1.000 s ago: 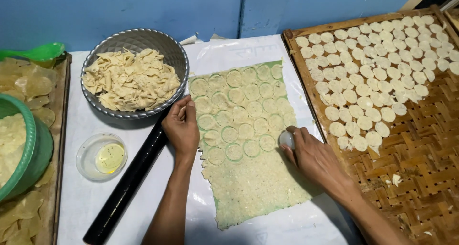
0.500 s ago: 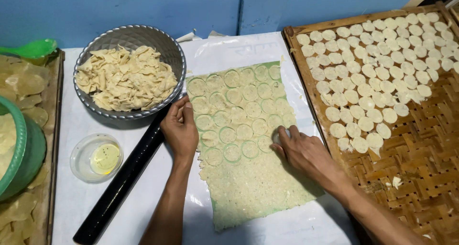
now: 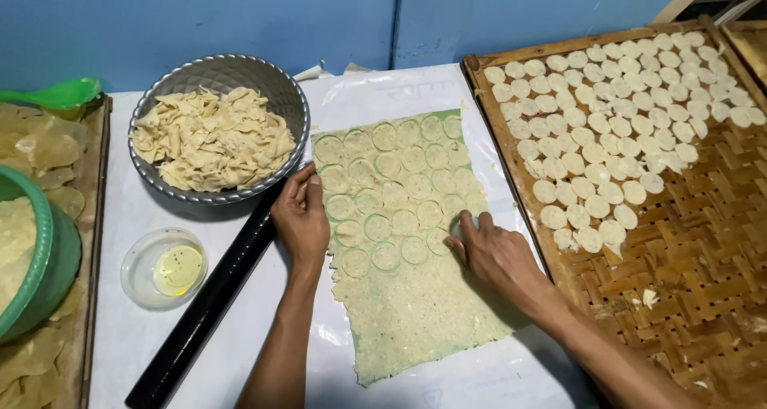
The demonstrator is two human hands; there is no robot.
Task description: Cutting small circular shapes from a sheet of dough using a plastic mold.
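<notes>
A thin sheet of pale dough (image 3: 415, 297) lies on a white plastic-covered table (image 3: 144, 329), its upper half scored with round cut circles. My right hand (image 3: 491, 253) presses a small round cutter (image 3: 462, 225), mostly hidden under the fingers, onto the sheet at its right edge. My left hand (image 3: 300, 217) rests flat on the sheet's left edge, fingers together, holding it down beside a black rolling pin (image 3: 212, 297).
A metal bowl (image 3: 280, 97) of dough scraps stands at the back left. A small clear dish of oil (image 3: 164, 265) sits near it. At the right, a woven bamboo tray (image 3: 679, 257) carries several rows of cut discs. A green basin (image 3: 48, 265) and green scoop (image 3: 56, 93) are at the left.
My right hand has moved the cutter left, from beside the sheet's right edge onto the dough. My left hand has stayed on the left edge.
</notes>
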